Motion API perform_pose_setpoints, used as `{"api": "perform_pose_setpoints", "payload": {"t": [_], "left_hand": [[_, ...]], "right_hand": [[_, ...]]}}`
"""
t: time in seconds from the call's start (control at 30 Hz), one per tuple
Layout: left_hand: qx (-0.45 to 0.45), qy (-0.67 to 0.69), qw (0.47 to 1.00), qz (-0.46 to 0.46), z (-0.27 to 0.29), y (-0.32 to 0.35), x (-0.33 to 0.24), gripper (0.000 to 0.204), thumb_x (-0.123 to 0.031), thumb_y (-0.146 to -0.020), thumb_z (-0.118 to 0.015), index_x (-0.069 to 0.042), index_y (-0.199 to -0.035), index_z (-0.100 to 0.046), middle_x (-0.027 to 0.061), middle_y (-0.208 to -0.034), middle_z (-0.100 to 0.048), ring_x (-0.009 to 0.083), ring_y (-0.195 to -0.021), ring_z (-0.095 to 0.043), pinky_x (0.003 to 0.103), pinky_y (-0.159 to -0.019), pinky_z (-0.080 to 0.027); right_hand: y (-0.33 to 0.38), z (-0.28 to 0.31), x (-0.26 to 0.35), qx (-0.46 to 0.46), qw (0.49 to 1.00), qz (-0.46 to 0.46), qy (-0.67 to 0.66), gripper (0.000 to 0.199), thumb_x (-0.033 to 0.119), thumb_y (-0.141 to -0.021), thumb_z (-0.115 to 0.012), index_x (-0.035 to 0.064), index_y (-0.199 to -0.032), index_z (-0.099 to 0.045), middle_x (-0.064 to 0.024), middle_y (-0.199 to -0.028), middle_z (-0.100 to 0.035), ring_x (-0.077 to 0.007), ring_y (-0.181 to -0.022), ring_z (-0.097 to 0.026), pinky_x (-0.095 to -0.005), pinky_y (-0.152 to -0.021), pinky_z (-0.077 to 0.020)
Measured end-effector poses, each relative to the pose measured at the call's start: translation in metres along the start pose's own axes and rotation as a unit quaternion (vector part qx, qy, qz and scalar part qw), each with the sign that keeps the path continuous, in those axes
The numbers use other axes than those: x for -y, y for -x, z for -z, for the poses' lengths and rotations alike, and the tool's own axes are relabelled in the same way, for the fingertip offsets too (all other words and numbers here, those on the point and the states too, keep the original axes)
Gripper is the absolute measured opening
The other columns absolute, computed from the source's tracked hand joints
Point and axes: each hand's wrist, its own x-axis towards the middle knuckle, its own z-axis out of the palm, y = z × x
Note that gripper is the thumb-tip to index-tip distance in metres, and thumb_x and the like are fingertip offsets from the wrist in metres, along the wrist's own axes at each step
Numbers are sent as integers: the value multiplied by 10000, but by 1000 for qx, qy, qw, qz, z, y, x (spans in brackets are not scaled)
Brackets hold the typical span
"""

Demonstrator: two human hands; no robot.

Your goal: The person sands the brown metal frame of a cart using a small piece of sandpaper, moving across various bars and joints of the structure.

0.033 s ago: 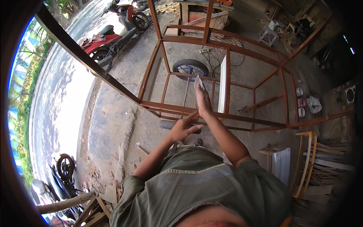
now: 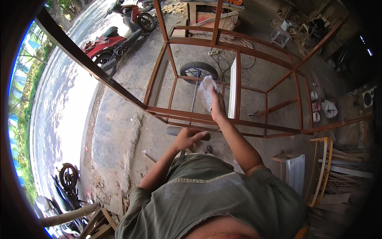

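Note:
My right hand (image 2: 217, 106) is closed on a crumpled, greyish-white sheet (image 2: 206, 93), its material unclear, held up over the near rail of a red-brown frame (image 2: 191, 114). My left hand (image 2: 187, 138) is lower and to the left, on my side of that rail, apart from the right hand. Its thumb stands away from the fingers and nothing shows in it. Through the frame I see a wheel with a blue rim (image 2: 197, 68). Part of a second dark tyre (image 2: 174, 131) shows behind my left hand.
A white panel (image 2: 233, 89) stands upright in the frame. Cables (image 2: 225, 67) lie on the floor past it. Red motorbikes (image 2: 107, 46) stand at the far left. Wood scraps (image 2: 99, 225) lie low left; a silver step stool (image 2: 294, 173) and stacked timber (image 2: 346, 165) are at right.
The sheet in my right hand has turned from nearly edge-on to showing its broad face. My left hand has dropped lower and left, away from the right wrist.

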Motion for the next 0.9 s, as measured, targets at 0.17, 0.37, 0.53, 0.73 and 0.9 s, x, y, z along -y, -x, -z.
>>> {"api": "perform_pose_setpoints", "payload": {"t": [0.17,0.37,0.53,0.73,0.9], "left_hand": [[-228,176,956,-55,42,12,32,409,-329,-976,-641,29,-1169,-679,78,-943,-723,115,-925,-652,275,-839,-486],[-148,192,962,-128,83,-1,9,226,-229,-943,-699,-3,-946,-690,-11,-820,-662,62,-786,-586,241,-742,-456],[-113,189,967,-127,134,14,5,176,-218,-937,-706,-60,-863,-681,-49,-746,-636,29,-676,-552,216,-628,-430],[-67,146,977,-143,203,38,9,202,-227,-938,-705,-26,-919,-712,-42,-758,-645,39,-701,-567,228,-651,-446],[15,38,983,-180,241,48,13,195,-201,-929,-708,-8,-907,-720,-17,-698,-625,36,-679,-541,249,-630,-456]], "right_hand": [[28,18,25,72,995,-62,-7,487,427,-971,-610,-12,-1181,-597,-72,-1060,-635,-151,-962,-608,-339,-884,-469],[95,-24,4,65,973,-168,-146,560,388,-974,-611,-26,-1336,-507,-116,-1276,-598,-216,-1156,-599,-367,-1006,-464],[103,-50,-7,46,984,-121,-120,511,461,-1020,-498,15,-1259,-568,-89,-1182,-648,-187,-1080,-629,-351,-932,-499],[84,-82,9,107,992,-13,57,545,481,-1041,-413,-6,-1198,-597,-100,-1033,-668,-177,-885,-651,-308,-748,-507],[87,-144,15,104,936,185,282,517,357,-965,-648,-15,-1310,-550,-153,-1241,-603,-248,-1130,-605,-369,-912,-511]]}}
